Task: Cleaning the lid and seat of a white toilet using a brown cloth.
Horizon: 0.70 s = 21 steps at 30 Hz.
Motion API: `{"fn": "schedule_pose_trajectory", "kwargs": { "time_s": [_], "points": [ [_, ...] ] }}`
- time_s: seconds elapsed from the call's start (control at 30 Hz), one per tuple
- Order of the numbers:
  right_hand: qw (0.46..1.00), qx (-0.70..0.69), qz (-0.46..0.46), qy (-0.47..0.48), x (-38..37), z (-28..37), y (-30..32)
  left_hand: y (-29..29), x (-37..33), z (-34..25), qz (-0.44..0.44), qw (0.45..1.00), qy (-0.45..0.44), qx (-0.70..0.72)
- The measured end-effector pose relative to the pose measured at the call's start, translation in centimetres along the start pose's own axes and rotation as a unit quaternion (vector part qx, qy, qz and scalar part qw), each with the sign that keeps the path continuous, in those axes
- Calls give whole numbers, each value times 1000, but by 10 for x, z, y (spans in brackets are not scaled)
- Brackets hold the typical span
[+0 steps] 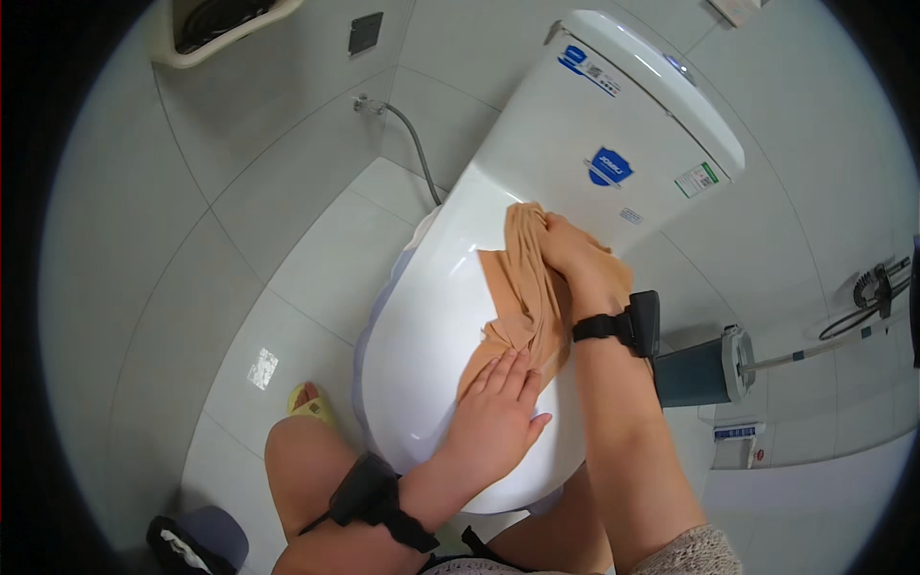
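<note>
A tan cloth (527, 287) lies crumpled and partly folded across the glossy white toilet lid (422, 326). My left hand (491, 417) rests flat on the cloth's near end, fingers stretched out and close together. Farther up, beside the foot of the tank, my right hand (575, 257) is closed on the bunched far part of the cloth. Some of its fingertips are hidden in the folds. Each wrist wears a black strap with a dark box on it.
Behind the lid rises the white tank (546, 125) with blue and green stickers. A grey hose (414, 139) runs from the wall tap at left. At right stands a dark bin (692, 372) with a pole beside it. Another bin (211, 537) sits lower left. A yellow slipper (311, 407) is on my foot.
</note>
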State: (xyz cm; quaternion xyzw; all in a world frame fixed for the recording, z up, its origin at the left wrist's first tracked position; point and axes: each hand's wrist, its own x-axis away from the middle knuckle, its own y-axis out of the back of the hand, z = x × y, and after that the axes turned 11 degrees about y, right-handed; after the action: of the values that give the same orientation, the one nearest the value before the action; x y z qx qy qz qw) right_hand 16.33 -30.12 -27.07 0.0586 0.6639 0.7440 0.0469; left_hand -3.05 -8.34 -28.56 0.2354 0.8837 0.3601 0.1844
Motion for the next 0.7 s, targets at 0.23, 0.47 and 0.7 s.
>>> {"fn": "schedule_pose_trajectory", "kwargs": {
  "time_s": [0.23, 0.47, 0.7],
  "points": [
    [983, -2, -78, 166, -22, 82, -29, 6, -2, 8, -29, 999, 8, 16],
    [924, 24, -79, 372, 35, 128, -49, 17, 18, 16, -61, 998, -25, 19],
    [882, -82, -113, 450, 109, 125, -48, 40, 35, 14, 38, 990, -7, 135]
  ]
}}
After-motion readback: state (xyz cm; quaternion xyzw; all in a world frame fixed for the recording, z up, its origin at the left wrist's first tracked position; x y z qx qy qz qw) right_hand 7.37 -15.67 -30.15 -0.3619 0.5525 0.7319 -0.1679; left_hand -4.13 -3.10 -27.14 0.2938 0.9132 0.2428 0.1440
